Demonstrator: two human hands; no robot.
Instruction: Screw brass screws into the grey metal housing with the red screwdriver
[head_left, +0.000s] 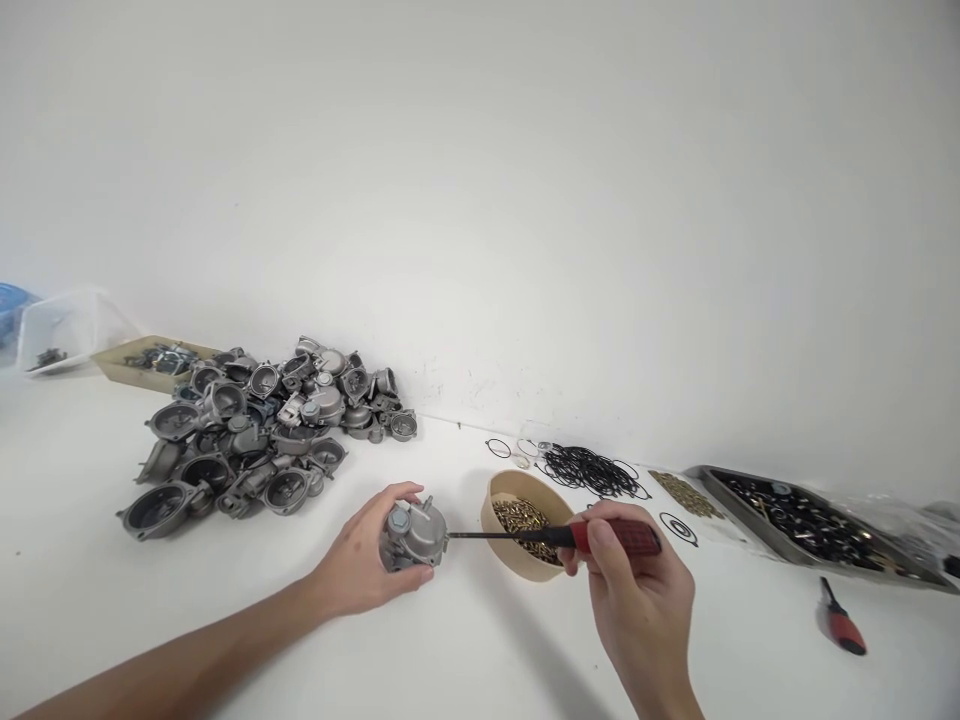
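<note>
A grey metal carburetor float bowl (421, 535) with a hex plug on top is gripped by my left hand (367, 550), thumb in front and fingers behind. My right hand (637, 585) is wrapped round the red and black handle of a screwdriver (619, 537). The shaft points left, and its tip meets the right side of the bowl. Under the shaft stands a round tan tub (517, 565) holding many small brass-coloured screws (521, 515). Whether a screw sits at the tip is too small to tell.
Many similar metal bowls (285, 435) lie heaped at left, beside a tan tray (142, 378) and a clear bin (60, 330). At right are black rubber rings (589, 470), brass parts (686, 495), a grey tray (787, 545) of dark parts and a second red screwdriver (846, 632).
</note>
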